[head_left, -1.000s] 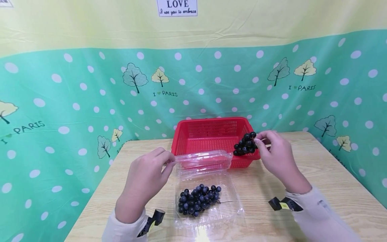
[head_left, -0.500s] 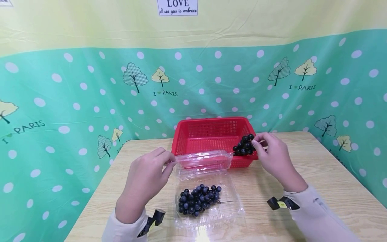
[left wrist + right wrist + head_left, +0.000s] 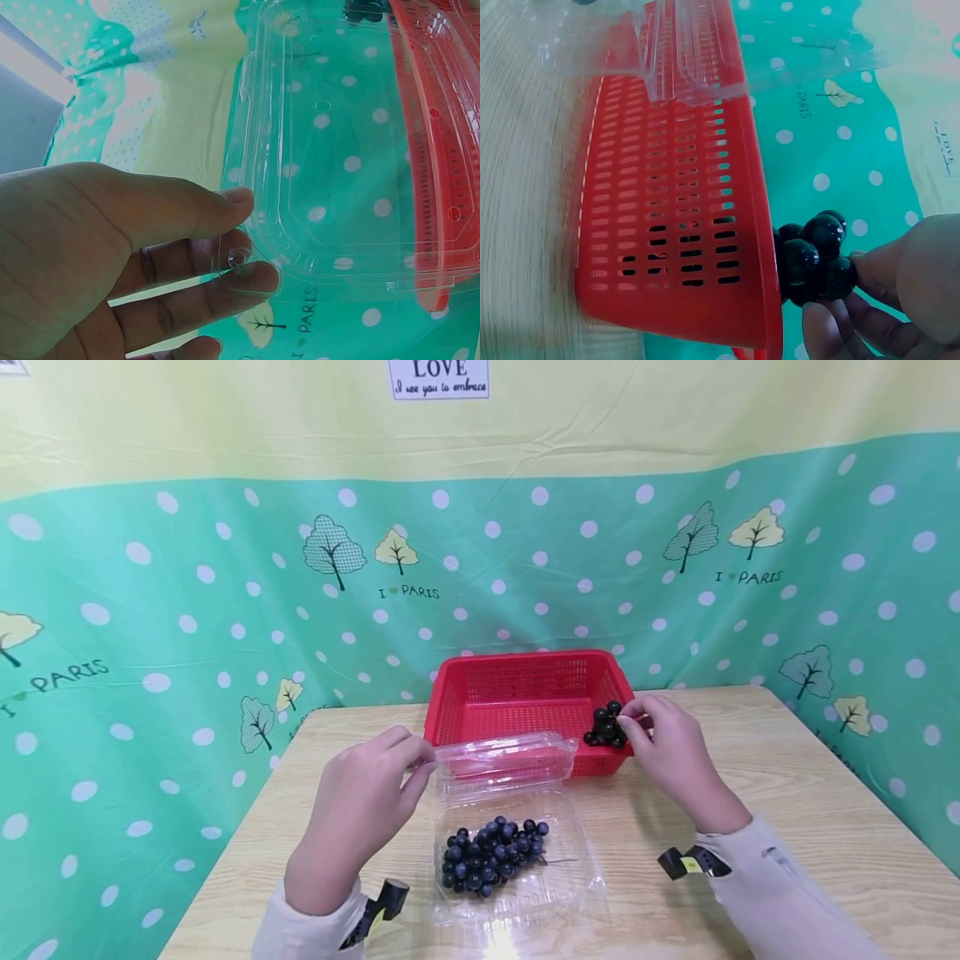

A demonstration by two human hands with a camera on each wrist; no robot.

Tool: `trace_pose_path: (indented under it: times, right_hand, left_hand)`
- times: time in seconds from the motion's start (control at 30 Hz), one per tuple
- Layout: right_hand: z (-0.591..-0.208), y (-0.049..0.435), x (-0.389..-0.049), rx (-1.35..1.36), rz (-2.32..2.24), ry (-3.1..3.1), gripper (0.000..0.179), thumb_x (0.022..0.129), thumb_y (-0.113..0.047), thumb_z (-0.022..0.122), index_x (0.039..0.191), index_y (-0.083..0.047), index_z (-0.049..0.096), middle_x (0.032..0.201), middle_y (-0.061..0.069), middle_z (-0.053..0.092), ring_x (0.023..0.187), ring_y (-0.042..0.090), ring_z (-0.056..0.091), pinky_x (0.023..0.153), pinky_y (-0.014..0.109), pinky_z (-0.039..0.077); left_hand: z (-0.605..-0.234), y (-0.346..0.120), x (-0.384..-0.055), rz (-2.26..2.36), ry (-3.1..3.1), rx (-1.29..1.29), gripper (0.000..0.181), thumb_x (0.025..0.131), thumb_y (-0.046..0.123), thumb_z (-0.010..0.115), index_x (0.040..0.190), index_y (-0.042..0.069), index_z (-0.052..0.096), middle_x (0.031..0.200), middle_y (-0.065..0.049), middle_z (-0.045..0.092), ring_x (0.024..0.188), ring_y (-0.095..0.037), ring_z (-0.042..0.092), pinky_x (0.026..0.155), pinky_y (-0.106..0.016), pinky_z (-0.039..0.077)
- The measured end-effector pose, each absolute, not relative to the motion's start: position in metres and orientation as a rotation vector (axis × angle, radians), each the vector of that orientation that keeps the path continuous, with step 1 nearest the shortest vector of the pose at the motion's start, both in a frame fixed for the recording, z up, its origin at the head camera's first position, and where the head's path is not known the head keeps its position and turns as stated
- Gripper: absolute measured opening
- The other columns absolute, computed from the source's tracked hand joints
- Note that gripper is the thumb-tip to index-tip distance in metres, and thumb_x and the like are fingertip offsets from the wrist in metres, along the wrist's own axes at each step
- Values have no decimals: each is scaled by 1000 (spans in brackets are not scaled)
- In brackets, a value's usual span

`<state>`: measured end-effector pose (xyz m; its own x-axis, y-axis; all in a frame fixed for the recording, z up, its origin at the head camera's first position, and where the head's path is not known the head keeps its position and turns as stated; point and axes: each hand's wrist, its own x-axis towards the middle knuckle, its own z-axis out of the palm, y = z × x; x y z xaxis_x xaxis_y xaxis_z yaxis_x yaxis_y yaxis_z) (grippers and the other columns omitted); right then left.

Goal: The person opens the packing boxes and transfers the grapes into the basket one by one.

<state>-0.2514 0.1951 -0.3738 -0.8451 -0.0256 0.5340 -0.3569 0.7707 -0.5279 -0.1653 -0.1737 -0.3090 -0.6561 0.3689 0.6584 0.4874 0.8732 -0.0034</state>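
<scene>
My right hand [image 3: 667, 752] pinches the top of a bunch of dark grapes [image 3: 606, 727] at the right end of a red plastic basket [image 3: 442, 702]. In the right wrist view the upper grapes [image 3: 810, 255] show above the basket's rim, while the lower ones sit behind its slotted wall. My left hand [image 3: 367, 810] pinches a corner of the raised lid [image 3: 502, 760] of a clear plastic clamshell container. The left wrist view shows thumb and fingers at the lid's corner tab [image 3: 240, 259]. A second bunch of grapes [image 3: 491, 856] lies in the container's base [image 3: 562, 885].
A light wood table [image 3: 247, 877] bears the basket and container. The raised lid overlaps the basket's front wall. Behind the table hangs a green and yellow patterned cloth [image 3: 525, 568]. Each wrist wears a black strap with a small camera [image 3: 682, 862].
My right hand has moved slightly left and down, lowering its bunch of grapes into the basket's right end. The left hand and lid have stayed still.
</scene>
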Motion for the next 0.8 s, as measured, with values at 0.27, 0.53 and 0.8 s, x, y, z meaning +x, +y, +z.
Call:
trace_pose_path:
  times: [0.27,0.53,0.8]
  right_hand:
    - [-377,198,-255,272,883,-2471,10,99,-11,68,106,-4,68,105,13,66,92,31,67,73,45,60]
    - [-379,200,-257,237,887,-2512,16,100,-16,69,111,-4,68,104,12,67,89,27,63,67,32,56]
    - [-383,202,-259,233,882,-2568,24,97,-17,72,117,-4,68,100,9,68,82,24,61,69,32,52]
  left_hand:
    - [-310,-173,-166,-226,-2363,-615,10,84,18,86,88,20,78,82,9,69,55,-5,51,50,-23,42]
    - [-311,-173,-166,-222,-2373,-611,10,84,18,86,89,21,77,83,9,69,55,-5,51,50,-23,42]
    - [-311,-174,-166,-228,-2365,-620,11,83,16,86,89,21,78,83,9,69,55,-5,51,50,-23,42]
